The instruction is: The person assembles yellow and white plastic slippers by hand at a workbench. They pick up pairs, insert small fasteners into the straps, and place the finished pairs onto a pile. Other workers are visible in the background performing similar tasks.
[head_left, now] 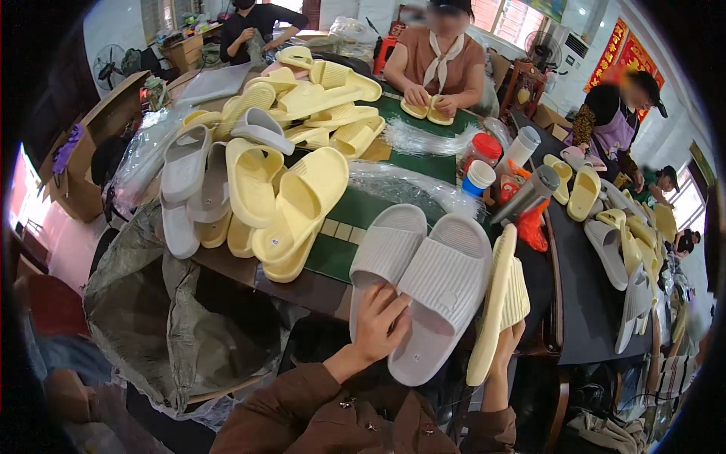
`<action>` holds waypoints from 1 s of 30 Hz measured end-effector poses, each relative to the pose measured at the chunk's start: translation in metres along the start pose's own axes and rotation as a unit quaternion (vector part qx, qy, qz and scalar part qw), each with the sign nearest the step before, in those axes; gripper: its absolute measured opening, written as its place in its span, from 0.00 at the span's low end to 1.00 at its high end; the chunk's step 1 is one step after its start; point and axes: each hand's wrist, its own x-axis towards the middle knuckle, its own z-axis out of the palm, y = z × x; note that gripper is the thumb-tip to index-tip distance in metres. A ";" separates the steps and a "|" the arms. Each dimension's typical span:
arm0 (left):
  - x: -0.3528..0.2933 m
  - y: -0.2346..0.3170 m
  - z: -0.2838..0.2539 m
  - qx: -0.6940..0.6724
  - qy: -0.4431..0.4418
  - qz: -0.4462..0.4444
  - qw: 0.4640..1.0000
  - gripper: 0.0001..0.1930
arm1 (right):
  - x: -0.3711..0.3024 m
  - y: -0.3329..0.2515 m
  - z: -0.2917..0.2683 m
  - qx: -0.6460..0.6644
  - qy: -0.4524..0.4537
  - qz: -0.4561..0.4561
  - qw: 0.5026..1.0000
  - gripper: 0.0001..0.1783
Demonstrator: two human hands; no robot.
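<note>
My left hand (382, 321) is closed on a pair of grey slide slippers (446, 295), its fingers at the inner edges where the two meet. The pair is held side by side, tilted up, with ribbed straps facing me. To their right, my right hand (505, 349) grips a pale yellow slipper (495, 303) that stands on edge; its fingers are partly hidden behind the strap. Left of the grey pair, a loose heap of yellow slippers (306, 200) covers the table, with several grey slippers (186, 163) at its near left side.
Clear plastic bags (412, 181) lie on the green table mat (336, 261). A red-lidded jar (484, 149) and a steel flask (533, 189) stand to the right. A large grey sack (162, 310) hangs open at the left. Across the table, a person (442, 64) handles yellow slippers.
</note>
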 end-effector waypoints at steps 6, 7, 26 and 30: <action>0.016 0.010 -0.023 -0.040 0.037 -0.007 0.998 0.14 | 0.016 0.030 0.010 0.028 -0.032 -0.003 0.999 0.15; 0.018 0.012 -0.030 -0.031 0.038 -0.003 0.999 0.15 | 0.017 0.033 0.017 0.010 -0.017 -0.016 1.000 0.14; 0.201 -0.057 -0.205 0.317 0.200 0.005 0.927 0.20 | 0.010 0.022 0.058 -0.369 -0.129 -0.127 0.912 0.15; 0.217 -0.139 -0.246 0.369 0.157 -0.040 0.915 0.22 | 0.008 0.023 0.060 -0.369 -0.141 -0.139 0.908 0.14</action>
